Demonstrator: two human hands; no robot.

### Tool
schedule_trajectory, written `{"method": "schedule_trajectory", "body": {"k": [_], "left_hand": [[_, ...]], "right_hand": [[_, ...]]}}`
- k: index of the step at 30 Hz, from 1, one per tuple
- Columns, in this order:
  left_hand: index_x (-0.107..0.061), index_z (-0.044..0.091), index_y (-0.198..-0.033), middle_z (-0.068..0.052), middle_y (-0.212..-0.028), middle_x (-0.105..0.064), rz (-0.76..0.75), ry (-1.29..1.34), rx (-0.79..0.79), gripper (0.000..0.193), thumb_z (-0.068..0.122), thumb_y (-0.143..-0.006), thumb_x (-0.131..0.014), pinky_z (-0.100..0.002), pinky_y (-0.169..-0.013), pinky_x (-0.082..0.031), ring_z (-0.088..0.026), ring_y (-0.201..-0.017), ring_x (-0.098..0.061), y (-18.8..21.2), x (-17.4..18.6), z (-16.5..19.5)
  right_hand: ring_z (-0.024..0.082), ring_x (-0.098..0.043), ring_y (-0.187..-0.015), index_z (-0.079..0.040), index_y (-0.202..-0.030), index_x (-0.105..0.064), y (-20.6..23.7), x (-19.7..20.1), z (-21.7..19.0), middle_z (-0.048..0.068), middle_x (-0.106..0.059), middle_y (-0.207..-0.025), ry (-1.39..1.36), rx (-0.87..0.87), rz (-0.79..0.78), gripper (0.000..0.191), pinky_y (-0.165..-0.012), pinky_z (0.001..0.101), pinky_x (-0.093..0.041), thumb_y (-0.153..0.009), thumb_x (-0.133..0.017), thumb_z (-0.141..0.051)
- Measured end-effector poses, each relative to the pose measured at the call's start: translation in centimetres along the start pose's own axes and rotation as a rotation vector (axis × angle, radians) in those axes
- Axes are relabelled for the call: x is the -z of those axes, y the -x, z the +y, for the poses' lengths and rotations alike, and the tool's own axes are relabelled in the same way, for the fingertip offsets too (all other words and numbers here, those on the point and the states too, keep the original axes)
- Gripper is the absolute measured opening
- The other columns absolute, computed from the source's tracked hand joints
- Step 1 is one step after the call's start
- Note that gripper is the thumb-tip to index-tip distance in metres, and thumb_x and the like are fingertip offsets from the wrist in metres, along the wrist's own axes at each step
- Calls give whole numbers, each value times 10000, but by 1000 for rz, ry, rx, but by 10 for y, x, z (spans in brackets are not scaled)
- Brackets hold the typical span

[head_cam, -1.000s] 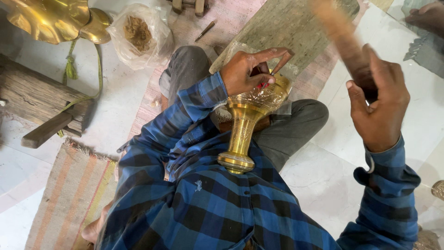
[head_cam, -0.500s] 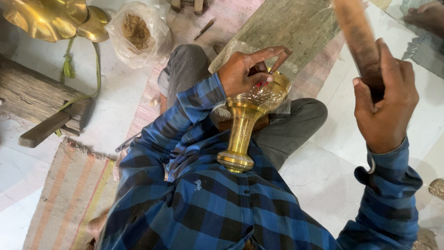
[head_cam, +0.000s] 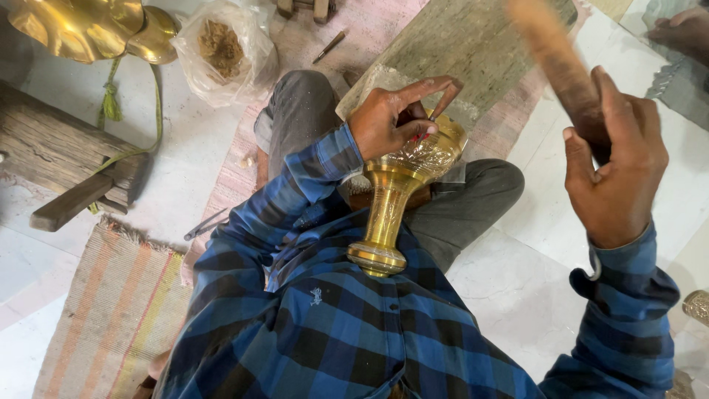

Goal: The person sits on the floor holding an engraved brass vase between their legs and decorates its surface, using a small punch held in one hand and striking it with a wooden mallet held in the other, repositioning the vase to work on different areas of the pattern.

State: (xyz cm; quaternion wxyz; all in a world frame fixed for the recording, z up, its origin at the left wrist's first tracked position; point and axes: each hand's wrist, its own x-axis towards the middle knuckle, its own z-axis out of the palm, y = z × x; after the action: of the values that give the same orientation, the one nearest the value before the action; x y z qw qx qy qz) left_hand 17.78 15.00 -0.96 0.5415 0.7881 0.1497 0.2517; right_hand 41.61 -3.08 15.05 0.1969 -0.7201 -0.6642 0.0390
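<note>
Since the right hand (head_cam: pixel 613 159) is raised up and right of the brass vase (head_cam: pixel 399 192), closed around a blurred wooden mallet (head_cam: pixel 554 59), a mistimed blow could hit the left hand's fingers (head_cam: pixel 425 92) or dent the bowl. Left hand (head_cam: pixel 391 118) sits on the vase's bowl, pinching a small tool against it, forefinger extended; vase lies across the lap, foot toward the blue checked shirt (head_cam: pixel 354 325).

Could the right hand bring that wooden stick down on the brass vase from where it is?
Probably yes. The right hand holds the wooden stick raised beside the brass vase, with open space between them. Only the left hand, resting on the vase's bowl, covers part of it.
</note>
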Motion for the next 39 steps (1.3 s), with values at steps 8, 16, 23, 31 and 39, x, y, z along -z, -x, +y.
{"method": "schedule_trajectory", "body": {"k": [8, 16, 23, 31, 39], "left_hand": [[-445, 153, -1559, -58, -869, -793, -14, -10, 2, 705, 137, -959, -815, -323, -726, -668, -146, -728, -778, -2, -1, -3], [-443, 156, -1554, -51, -888, -800, 3, 3, 32, 720, 147, -942, -823, -313, -744, -668, -143, -747, -784, -1, -3, -6], [-447, 190, -1557, -39, -898, -803, 61, 12, 70, 714, 165, -952, -824, -310, -740, -660, -135, -751, -784, 9, -4, -2], [-437, 209, -1575, -34, -871, -783, 63, 26, 40, 694, 159, -983, -796, -311, -751, -650, -132, -741, -760, 11, -2, -1], [-435, 207, -1574, -26, -863, -790, 59, 36, 101, 698, 162, -982, -802, -295, -724, -644, -119, -736, -767, 11, -2, 0]], "right_hand": [[324, -649, -1056, -1, -1563, -502, -7, 4, -10, 217, -587, -1202, 79, 98, 28, 607, -936, 401, -597, -1002, -717, 86], [312, -613, -1026, -16, -1552, -522, -12, 7, -20, 193, -564, -1185, -96, -37, -3, 584, -862, 422, -540, -1008, -727, 41], [262, -540, -1099, -94, -1564, -560, -13, 9, -15, 174, -577, -1228, -13, -8, -21, 581, -948, 365, -510, -1006, -671, 26], [256, -560, -1066, -51, -1516, -521, -11, 9, -21, 191, -580, -1201, -188, -106, 7, 538, -890, 370, -500, -1007, -691, -12], [265, -559, -1096, -65, -1527, -621, -14, 3, -11, 139, -587, -1218, 266, 109, -88, 520, -949, 345, -513, -1032, -735, 45]]}}
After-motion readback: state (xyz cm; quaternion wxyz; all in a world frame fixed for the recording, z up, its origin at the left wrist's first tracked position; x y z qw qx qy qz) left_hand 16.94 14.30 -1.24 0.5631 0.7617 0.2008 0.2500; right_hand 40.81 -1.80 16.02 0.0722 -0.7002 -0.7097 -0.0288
